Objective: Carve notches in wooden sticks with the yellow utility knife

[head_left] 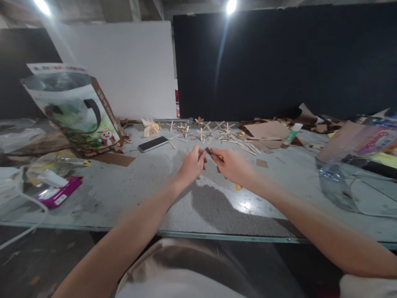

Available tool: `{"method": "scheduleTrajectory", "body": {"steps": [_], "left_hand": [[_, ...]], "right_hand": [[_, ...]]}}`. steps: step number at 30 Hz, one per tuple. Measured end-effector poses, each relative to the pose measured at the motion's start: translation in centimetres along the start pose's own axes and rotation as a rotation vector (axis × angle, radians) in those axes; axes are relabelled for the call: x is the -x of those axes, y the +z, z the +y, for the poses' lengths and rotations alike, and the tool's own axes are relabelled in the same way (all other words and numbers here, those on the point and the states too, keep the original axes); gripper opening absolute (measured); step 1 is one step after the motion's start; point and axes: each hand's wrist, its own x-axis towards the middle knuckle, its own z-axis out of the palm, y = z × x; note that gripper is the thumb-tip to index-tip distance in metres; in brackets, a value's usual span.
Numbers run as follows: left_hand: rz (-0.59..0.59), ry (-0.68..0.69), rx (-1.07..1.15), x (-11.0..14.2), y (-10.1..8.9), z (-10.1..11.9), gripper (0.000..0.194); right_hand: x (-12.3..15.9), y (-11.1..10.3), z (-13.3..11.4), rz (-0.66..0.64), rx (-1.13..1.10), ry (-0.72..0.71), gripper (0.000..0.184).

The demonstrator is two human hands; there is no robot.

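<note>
My left hand (194,162) is closed in a pinch over the middle of the table, fingertips close to the tool's head. What it pinches is too small to make out. Wrapped in my right hand (231,164) is a small pliers-like tool (209,151) with a dark head and some yellow on its handle. The head points left, toward my left fingertips. Below my right wrist a yellow loop (238,187) shows; whether it belongs to the tool I cannot tell. Beyond both hands lie several thin wooden sticks (201,134), many crossed into star shapes.
A phone (153,143) lies left of the sticks. Further left stand a large printed bag (82,116) and a purple box (60,193) with a white cable. Brown sheets (266,130), a glue tube (292,134) and a clear plastic container (336,186) are on the right.
</note>
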Motion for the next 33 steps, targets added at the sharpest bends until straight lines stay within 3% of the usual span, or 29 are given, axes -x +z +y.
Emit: {"method": "scheduleTrajectory", "body": {"steps": [6,13,18,33], "left_hand": [[0.071,-0.145,0.169,-0.7,-0.5,-0.1,0.025],[-0.02,0.012,0.408,-0.7,-0.7,-0.1,0.049],[-0.044,0.023,0.423,-0.6,-0.5,0.3,0.057],[-0.03,0.079,0.338,-0.1,-0.2,0.7,0.059]], "right_hand": [[0.4,-0.8,-0.1,-0.02,-0.235,0.081,0.029],[0.3,0.1,0.6,0.129,-0.142,-0.124,0.025],[0.5,0.3,0.5,0.175,-0.106,-0.163,0.026],[0.7,0.3,0.2,0.122,-0.137,-0.157,0.024]]}}
